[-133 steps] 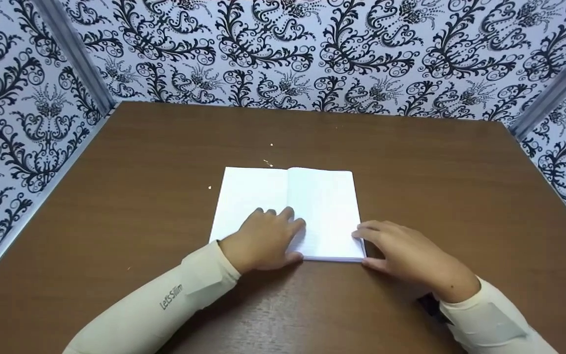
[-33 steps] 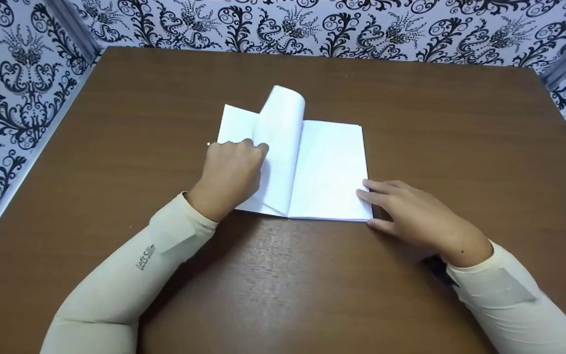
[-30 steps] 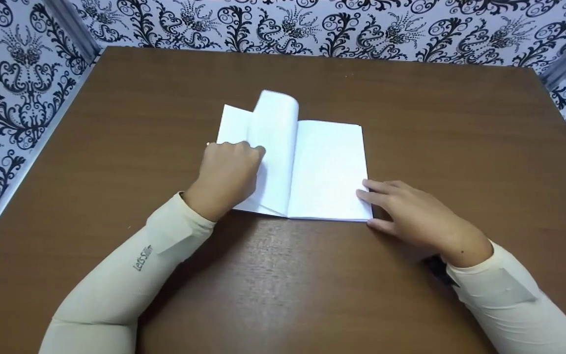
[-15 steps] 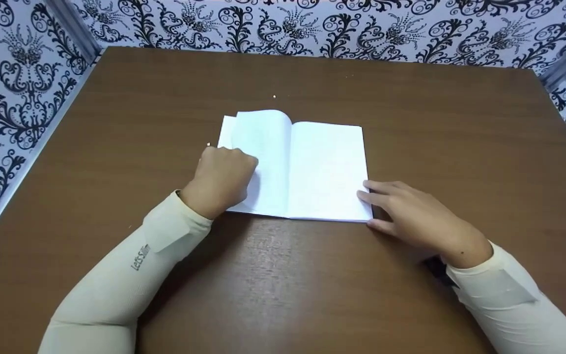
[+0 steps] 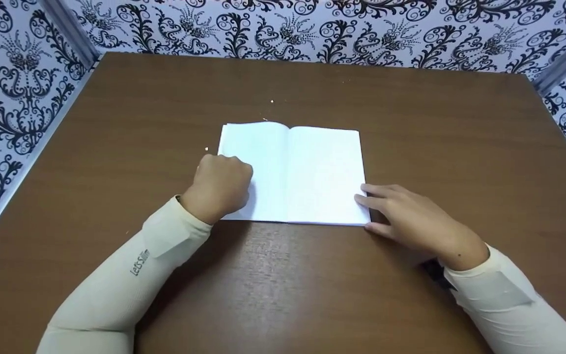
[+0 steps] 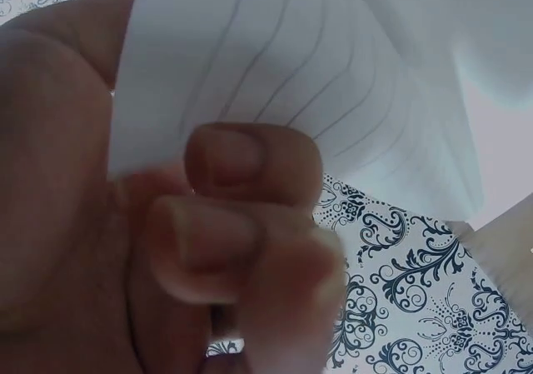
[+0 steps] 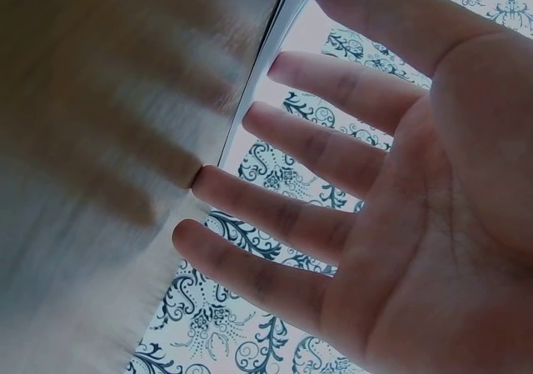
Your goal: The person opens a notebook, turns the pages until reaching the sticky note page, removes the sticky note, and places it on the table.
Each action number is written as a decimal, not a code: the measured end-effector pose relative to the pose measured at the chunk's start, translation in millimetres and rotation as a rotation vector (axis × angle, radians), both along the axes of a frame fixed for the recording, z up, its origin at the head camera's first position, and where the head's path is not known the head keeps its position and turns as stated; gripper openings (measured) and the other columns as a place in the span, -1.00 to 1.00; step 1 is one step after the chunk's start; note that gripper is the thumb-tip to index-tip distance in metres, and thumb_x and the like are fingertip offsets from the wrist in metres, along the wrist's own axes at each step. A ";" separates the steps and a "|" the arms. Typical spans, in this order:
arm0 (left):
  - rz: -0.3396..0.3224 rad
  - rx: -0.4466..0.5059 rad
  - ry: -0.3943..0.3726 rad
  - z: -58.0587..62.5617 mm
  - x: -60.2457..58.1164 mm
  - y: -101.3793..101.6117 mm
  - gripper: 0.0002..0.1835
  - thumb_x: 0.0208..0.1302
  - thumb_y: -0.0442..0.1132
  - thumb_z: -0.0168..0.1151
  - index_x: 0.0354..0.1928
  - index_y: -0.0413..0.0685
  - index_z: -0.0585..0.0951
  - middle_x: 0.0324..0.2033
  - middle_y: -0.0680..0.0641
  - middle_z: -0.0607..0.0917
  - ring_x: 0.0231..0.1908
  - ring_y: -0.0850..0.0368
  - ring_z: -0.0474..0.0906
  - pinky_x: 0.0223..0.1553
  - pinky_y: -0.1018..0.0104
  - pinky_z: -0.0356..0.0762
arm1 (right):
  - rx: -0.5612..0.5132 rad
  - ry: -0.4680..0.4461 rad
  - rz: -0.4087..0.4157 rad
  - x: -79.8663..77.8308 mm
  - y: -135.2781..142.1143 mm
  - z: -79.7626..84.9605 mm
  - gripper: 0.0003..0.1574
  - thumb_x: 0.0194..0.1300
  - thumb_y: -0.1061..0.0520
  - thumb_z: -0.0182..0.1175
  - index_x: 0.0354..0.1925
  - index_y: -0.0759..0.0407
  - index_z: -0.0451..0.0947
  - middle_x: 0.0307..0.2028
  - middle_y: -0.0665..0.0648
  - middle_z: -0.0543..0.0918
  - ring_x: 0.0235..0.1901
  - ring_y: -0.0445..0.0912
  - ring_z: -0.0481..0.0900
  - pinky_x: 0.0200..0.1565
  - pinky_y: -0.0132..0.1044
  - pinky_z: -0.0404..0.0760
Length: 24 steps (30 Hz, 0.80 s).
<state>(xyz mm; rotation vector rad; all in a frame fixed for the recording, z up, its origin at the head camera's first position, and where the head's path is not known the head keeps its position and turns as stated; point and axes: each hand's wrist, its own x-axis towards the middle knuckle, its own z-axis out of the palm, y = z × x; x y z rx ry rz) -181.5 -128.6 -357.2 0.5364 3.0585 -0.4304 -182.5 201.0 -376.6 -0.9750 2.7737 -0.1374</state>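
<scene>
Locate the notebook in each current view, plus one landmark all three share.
Head: notebook lies open at centre, left hand over its left page, right hand at its right edge.
Left wrist: a lined page spans the top, held by that hand.
Right wrist: only a thin pale edge strip, slanting down from top centre.
Shared landmark: black-and-white patterned wallpaper.

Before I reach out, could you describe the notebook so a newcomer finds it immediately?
On the brown table, find the left hand. Open beneath it, reaching to the right hand, is the notebook; unlike the tiny specks nearby, it shows two broad white pages.
</scene>
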 end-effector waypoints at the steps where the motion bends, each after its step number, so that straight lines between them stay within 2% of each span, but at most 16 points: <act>1: 0.008 -0.001 -0.009 -0.3 0.1 0.1 -0.58 0.21 -0.34 0.10 -0.79 0.00 0.28 -0.81 0.10 0.11 -0.65 0.20 -0.04 -0.70 0.33 -0.08 | -0.002 0.001 0.001 0.1 0.1 -0.2 -0.31 0.34 -0.01 0.30 0.34 0.22 0.45 0.41 0.28 0.39 0.35 0.26 0.40 0.24 0.20 0.45; 4: 0.037 -0.001 -0.035 -0.2 0.1 0.3 -0.55 0.20 -0.28 0.09 -0.80 0.02 0.19 -0.80 0.10 0.07 -0.65 0.20 -0.08 -0.69 0.33 -0.11 | -0.008 0.006 0.005 0.5 0.2 -0.1 -0.32 0.34 0.00 0.31 0.34 0.22 0.46 0.40 0.28 0.40 0.34 0.26 0.41 0.23 0.20 0.46; 10: 0.078 -0.007 -0.070 0.8 -0.7 0.0 -0.55 0.15 -0.20 0.12 -0.80 0.01 0.18 -0.80 0.09 0.09 -0.66 0.19 -0.07 -0.69 0.31 -0.08 | -0.009 0.012 0.007 0.6 0.6 0.5 -0.32 0.33 0.00 0.32 0.33 0.21 0.46 0.40 0.28 0.41 0.33 0.26 0.42 0.23 0.20 0.46; 15: 0.073 -0.039 0.005 -1.6 -0.9 -1.6 -0.51 0.15 -0.25 0.13 -0.80 0.02 0.11 -0.78 0.09 0.07 -0.64 0.20 -0.10 -0.68 0.35 -0.11 | -0.004 0.003 -0.001 0.2 0.5 -0.8 -0.32 0.34 0.00 0.31 0.34 0.20 0.45 0.41 0.26 0.40 0.34 0.24 0.41 0.21 0.21 0.47; 17: 0.067 -0.060 0.054 -3.7 -0.6 -2.2 -0.53 0.16 -0.28 0.13 -0.81 0.01 0.17 -0.78 0.08 0.11 -0.64 0.20 -0.09 -0.68 0.35 -0.10 | -0.007 0.008 0.001 0.1 0.6 -1.0 -0.32 0.34 0.00 0.31 0.34 0.20 0.46 0.40 0.26 0.41 0.33 0.24 0.42 0.20 0.21 0.48; 20: 0.060 -0.082 0.117 -7.2 -0.8 -1.7 -0.64 0.18 -0.23 0.19 -0.76 -0.06 0.41 -0.76 0.01 0.33 -0.68 0.20 0.09 -0.70 0.33 0.08 | -0.012 0.014 0.007 0.0 0.5 -0.8 -0.33 0.33 0.01 0.31 0.33 0.22 0.46 0.40 0.27 0.42 0.33 0.25 0.42 0.20 0.19 0.48; 22: 0.036 -0.071 0.139 -9.7 -1.4 0.2 -0.74 0.20 -0.12 0.27 -0.58 -0.10 0.60 -0.64 -0.07 0.53 -0.66 0.14 0.36 -0.65 0.27 0.33 | -0.013 0.014 0.007 0.0 0.7 -0.7 -0.32 0.33 0.02 0.31 0.33 0.22 0.46 0.39 0.28 0.42 0.33 0.25 0.42 0.21 0.19 0.48; 24: -0.012 -0.027 0.131 -12.0 -2.7 3.9 -0.76 0.23 -0.07 0.28 -0.35 -0.12 0.68 -0.46 -0.15 0.64 -0.50 -0.01 0.58 -0.53 0.14 0.54 | -0.008 0.012 0.003 0.1 1.0 -0.4 -0.32 0.34 0.01 0.31 0.34 0.22 0.45 0.40 0.28 0.41 0.33 0.25 0.42 0.22 0.19 0.47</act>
